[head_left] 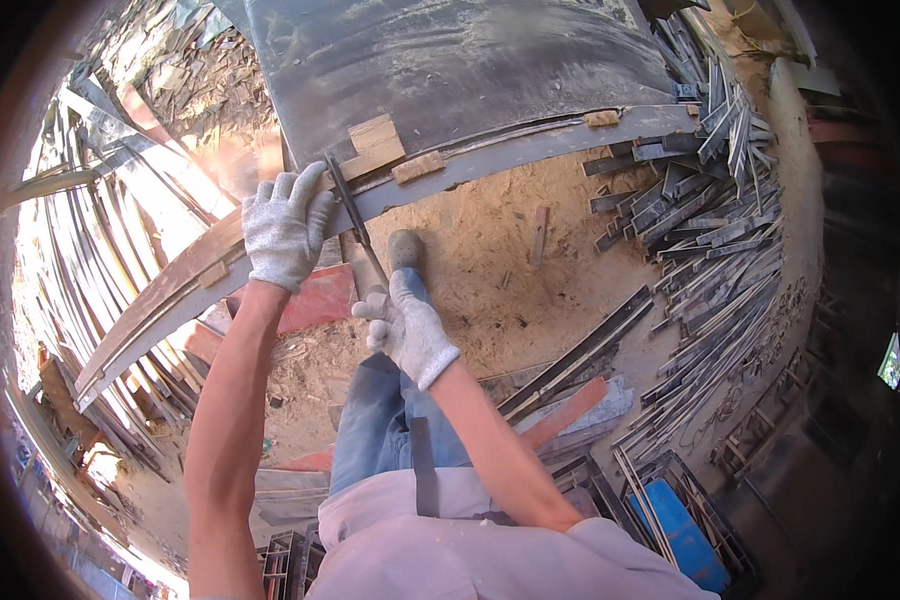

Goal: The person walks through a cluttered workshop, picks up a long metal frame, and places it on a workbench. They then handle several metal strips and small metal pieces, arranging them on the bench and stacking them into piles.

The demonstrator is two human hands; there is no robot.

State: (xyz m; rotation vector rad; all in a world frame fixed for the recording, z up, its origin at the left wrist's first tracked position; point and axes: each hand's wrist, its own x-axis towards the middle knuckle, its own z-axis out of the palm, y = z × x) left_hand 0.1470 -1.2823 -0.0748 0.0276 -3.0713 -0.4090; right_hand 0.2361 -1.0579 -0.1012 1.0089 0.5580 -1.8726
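So we've got a mess of strips (710, 230) heaped on our right, plus a red offcut (320, 298) near our board (520, 152), long and greyish along the dark panel (460, 70). Left hand (285, 230) lies loosely open on it; right hand (407, 330) curls round a slim dark bar (348, 200).

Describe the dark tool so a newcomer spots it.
Find the big dark sheet up top, then the long grey board along its near edge. Beside the left hand, the tool slants across that board toward the right hand: narrow and dark, unlike the pale wood blocks.
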